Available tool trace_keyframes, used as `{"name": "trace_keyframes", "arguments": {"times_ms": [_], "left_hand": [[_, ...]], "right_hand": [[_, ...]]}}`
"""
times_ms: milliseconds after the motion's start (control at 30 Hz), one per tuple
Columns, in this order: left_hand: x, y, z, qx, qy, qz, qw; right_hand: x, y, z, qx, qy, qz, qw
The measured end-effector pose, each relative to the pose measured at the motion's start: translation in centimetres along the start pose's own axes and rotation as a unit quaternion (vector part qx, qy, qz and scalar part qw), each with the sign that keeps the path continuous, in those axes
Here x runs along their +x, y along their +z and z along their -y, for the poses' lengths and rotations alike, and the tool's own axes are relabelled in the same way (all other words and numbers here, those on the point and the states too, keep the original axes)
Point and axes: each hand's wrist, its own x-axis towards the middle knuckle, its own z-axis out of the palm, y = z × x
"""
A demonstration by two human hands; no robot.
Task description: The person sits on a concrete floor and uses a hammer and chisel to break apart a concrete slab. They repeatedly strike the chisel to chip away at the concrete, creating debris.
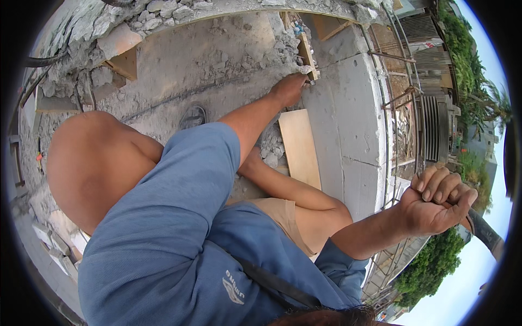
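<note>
My left hand [289,89] reaches out low in front of me, closed around a short metal tool [311,82]. Only its end shows, so I cannot tell whether it is a chisel. That end sits at the lower tip of a narrow wooden strip [306,55], beside the grey concrete wall [350,118]. Raised at the right is my right hand [438,199], its fingers curled around a handled tool [485,232]. A brown part and a dark part stick out behind the fist; it looks like a hammer, but much of it is hidden.
A plywood panel [301,148] leans along the wall near my bent leg. Broken concrete [163,12] lies along the far edge, with rubble [271,148] by my foot. Outside the wall stands pole scaffolding [412,89]. A dusty floor [195,53] spreads ahead.
</note>
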Motion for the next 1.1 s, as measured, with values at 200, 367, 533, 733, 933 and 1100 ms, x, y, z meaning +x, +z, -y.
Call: {"name": "trace_keyframes", "arguments": {"times_ms": [200, 367, 533, 733, 933, 1100], "left_hand": [[1.2, 0.8, -0.9, 0.010, -0.011, 0.006, 1.000], [0.1, -0.5, -0.6, -0.009, -0.016, 0.032, 0.999], [-0.5, 0.5, 0.9, 0.024, -0.003, -0.003, 1.000], [0.7, 0.6, -0.6, 0.008, -0.025, 0.026, 0.999], [-0.4, -0.3, -0.8, 0.010, -0.039, 0.042, 0.998], [-0.3, -0.5, -0.4, 0.009, -0.046, 0.031, 0.998]], "right_hand": [[-20.1, -4.0, -20.9, -0.310, 0.259, 0.040, 0.914], [-15.5, -1.8, -15.6, -0.374, 0.354, 0.117, 0.849], [-1.4, 0.6, -1.8, -0.063, 0.089, -0.031, 0.994], [-11.1, -2.5, -13.0, -0.099, 0.060, -0.056, 0.992], [-18.1, -4.2, -18.7, -0.369, 0.444, 0.101, 0.810], [-3.0, -0.8, -4.0, -0.073, 0.119, -0.032, 0.990]]}}
